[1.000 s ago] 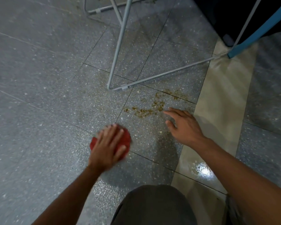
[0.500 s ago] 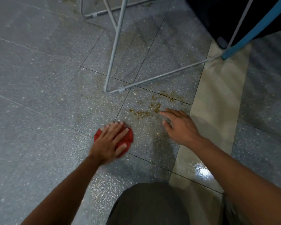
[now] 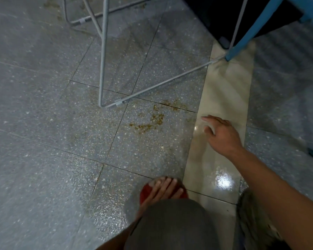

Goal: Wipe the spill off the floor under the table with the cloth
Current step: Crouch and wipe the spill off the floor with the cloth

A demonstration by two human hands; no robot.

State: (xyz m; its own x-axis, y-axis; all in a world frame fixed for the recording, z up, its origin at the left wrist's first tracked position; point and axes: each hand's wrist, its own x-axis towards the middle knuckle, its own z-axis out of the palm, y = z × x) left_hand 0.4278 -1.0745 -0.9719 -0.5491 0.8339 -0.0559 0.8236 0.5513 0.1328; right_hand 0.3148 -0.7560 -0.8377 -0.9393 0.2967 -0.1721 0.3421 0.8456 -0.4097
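I am pressing the red cloth point(image 3: 144, 191) flat to the floor point(image 3: 43, 141) with my left hand point(image 3: 162, 189), fingers point(image 3: 165, 185) straight, not curled round it. It is lying near my knee point(image 3: 170, 228), well short of the spill point(image 3: 148, 124) by the table leg point(image 3: 102, 69). My right hand point(image 3: 222, 137) is hanging loose, holding nothing. The cloth is looking soft and light; I am judging a flat palm on its middle will slide it best.

Speckled floor point(image 3: 34, 105) bears brown spill point(image 3: 152, 121), red cloth point(image 3: 145, 191).
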